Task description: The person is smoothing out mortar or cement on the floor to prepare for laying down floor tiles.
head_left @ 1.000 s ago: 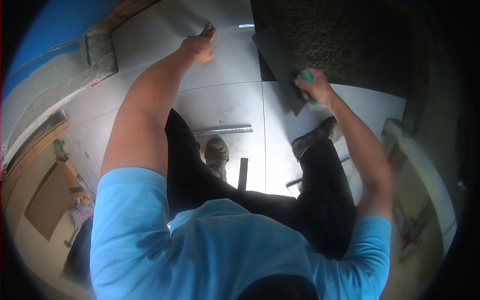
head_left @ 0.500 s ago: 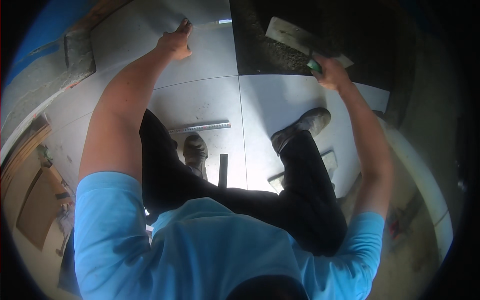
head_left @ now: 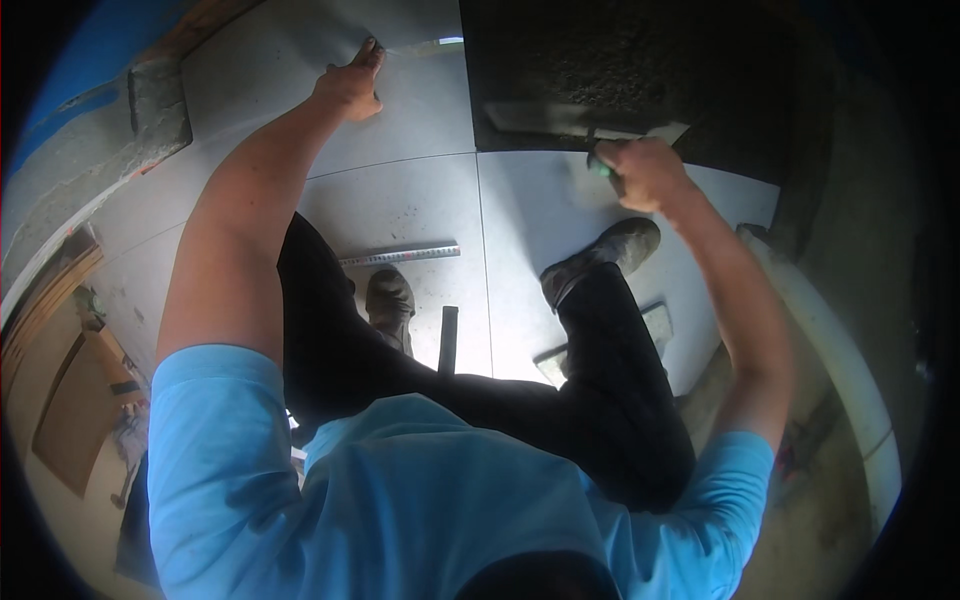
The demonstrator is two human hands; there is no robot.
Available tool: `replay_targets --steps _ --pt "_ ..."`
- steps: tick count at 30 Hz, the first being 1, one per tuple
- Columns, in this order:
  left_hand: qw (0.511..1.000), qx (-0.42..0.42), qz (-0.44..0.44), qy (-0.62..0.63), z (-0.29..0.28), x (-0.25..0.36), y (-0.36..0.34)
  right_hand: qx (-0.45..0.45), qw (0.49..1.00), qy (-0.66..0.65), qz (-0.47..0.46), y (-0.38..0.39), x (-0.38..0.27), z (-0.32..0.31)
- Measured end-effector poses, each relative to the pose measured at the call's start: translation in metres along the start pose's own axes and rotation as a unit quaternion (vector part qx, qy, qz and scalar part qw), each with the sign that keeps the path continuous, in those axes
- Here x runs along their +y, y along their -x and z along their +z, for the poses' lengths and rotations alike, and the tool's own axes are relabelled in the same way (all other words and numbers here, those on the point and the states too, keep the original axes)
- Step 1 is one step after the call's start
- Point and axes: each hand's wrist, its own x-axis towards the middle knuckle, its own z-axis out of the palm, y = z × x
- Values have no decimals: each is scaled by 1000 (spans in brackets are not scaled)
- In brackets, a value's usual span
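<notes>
I look down past my blue shirt and black trousers at grey floor tiles point(head_left: 400, 130). My left hand point(head_left: 350, 85) presses on a far tile, fingers bent, holding nothing I can see. My right hand point(head_left: 640, 172) grips the green handle of a flat trowel point(head_left: 580, 122), whose blade lies across the dark wet mortar bed point(head_left: 640, 60) just past the tile edge. My two shoes stand on the near tiles below the hands.
A metal ruler point(head_left: 400, 256) lies on the tile by my left shoe point(head_left: 390, 300), with a dark bar point(head_left: 448, 340) beside it. A second trowel point(head_left: 655, 325) lies by my right leg. A pale raised edge point(head_left: 830, 330) runs along the right.
The right hand with the trowel has swung its blade from upright to lying flat across the mortar edge. The view has shifted; my left hand stays pressed on the far tile.
</notes>
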Motion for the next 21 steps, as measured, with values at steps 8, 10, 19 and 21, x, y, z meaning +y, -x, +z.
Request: replay_targets --steps 8,10,19,21 --pt "1000 -18 0 -6 -7 9 2 -51 998 38 -14 3 -32 -4" --pt "999 -32 -5 -12 -9 9 3 -51 998 39 -22 1 -30 -2" --pt "999 -38 -13 -10 -7 5 4 -72 991 114 27 26 28 9" --pt "1000 -14 -8 0 -5 6 2 -75 987 139 44 45 53 11"
